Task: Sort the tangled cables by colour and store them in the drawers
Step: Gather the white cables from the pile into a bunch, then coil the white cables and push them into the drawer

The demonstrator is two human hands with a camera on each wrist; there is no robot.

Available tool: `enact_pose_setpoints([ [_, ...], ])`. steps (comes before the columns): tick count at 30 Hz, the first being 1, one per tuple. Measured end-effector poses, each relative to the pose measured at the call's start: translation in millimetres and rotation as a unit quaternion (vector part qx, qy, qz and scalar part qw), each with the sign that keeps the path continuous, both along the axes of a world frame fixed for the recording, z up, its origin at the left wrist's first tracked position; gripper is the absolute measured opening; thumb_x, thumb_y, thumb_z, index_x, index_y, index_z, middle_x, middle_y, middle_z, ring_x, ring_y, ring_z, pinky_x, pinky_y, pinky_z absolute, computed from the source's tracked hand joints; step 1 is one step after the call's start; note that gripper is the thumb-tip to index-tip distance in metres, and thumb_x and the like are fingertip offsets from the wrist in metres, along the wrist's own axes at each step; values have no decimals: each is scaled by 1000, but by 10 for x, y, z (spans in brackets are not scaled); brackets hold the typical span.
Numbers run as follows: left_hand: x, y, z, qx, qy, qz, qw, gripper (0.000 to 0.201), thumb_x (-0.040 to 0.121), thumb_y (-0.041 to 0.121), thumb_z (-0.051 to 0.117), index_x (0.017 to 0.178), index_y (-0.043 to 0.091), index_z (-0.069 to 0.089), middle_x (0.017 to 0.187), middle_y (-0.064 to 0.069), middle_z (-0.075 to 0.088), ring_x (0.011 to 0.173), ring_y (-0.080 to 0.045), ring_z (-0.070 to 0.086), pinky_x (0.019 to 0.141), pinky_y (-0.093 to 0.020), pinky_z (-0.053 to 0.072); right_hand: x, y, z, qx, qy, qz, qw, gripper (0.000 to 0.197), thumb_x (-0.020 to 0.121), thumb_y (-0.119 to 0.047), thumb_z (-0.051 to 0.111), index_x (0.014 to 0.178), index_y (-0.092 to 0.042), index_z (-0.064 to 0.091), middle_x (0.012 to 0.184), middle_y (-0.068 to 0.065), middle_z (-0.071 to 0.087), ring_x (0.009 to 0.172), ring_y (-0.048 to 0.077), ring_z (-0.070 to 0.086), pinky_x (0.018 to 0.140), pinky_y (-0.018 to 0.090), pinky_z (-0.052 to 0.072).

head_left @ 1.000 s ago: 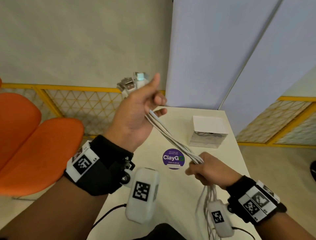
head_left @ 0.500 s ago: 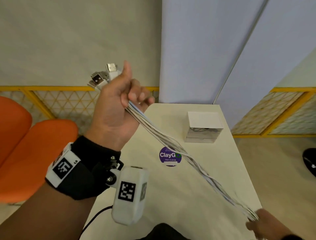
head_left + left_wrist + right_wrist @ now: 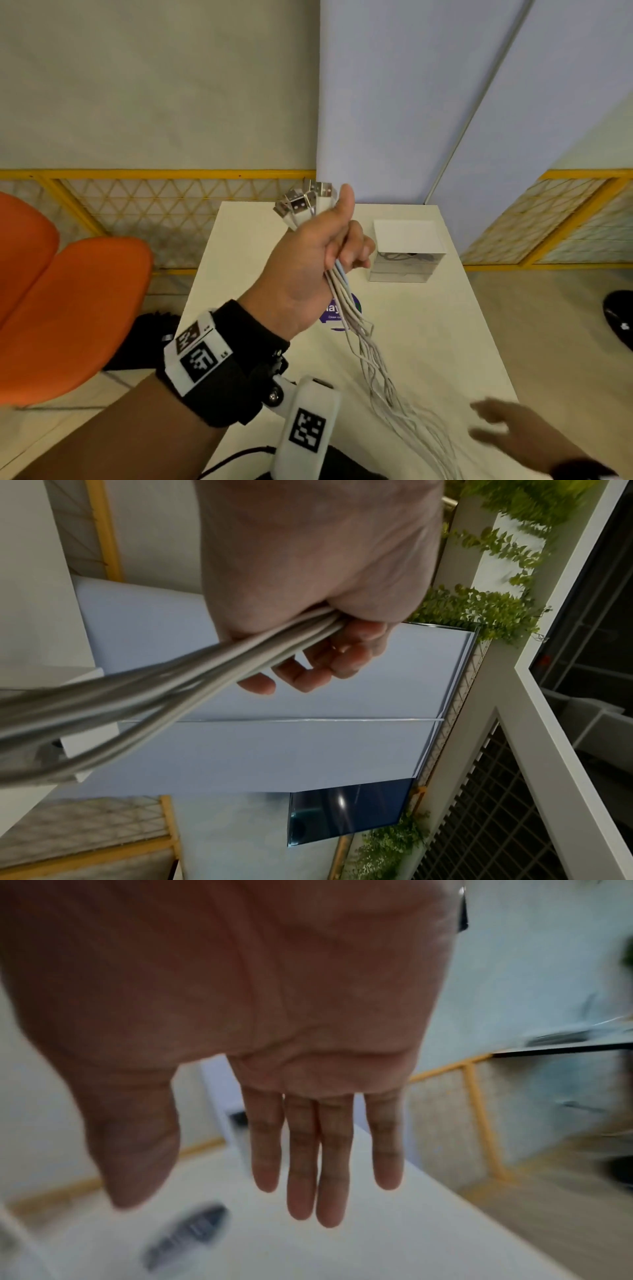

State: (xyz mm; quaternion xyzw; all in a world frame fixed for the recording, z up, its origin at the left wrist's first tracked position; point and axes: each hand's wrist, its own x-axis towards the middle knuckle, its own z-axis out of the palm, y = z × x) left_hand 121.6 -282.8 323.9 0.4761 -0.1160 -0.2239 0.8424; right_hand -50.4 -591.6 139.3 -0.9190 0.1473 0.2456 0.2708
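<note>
The drawer unit [image 3: 406,255] stands on the table [image 3: 445,342] toward its far right — a sticker [image 3: 339,310] lies nearer, chairs [image 3: 68,308] off to the left.

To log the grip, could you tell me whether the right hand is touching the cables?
Apart. The right wrist view shows the right hand with straight, empty fingers; only the left hand grips the cables.

I see cream table [image 3: 428,342] centre, orange chairs [image 3: 68,308] 9 o'clock, yellow mesh fence [image 3: 154,212] 11, blue partitions [image 3: 411,102] 1.
</note>
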Motion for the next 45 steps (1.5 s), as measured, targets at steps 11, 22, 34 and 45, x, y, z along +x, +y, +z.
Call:
enact_pose_setpoints([
  [11,-57,-7,8,98,-28,93,990,62,86,57,56,47,11,41,69,-3,59,75,-11,58,82,-33,41,1164,1764,1656,355,-181,125,909,34,86,-36,71,95,-4,64,89,19,67,87,40,61,88,53,49],
  [22,78,368,-86,96,100,147,979,39,72,59,69,68,20,65,79,-1,63,77,-11,59,81,-34,41,1241,1855,1619,232,-90,95,964,43,91,-22,60,59,-8,36,56,7,27,47,15,21,49,29,21],
  [34,27,637,-51,207,-14,142,968,68,66,56,77,125,25,64,130,9,65,125,-9,57,106,-31,42,1458,1436,2211,83,49,186,978,41,85,-22,61,54,-19,35,52,0,32,47,20,26,45,25,21],
  [45,107,179,744,596,-473,-75,644,77,61,90,59,125,47,61,151,26,41,154,-9,6,122,-56,-2,1622,1487,3132,32,75,293,952,44,87,-14,57,49,-18,35,48,0,26,43,19,22,43,25,19],
])
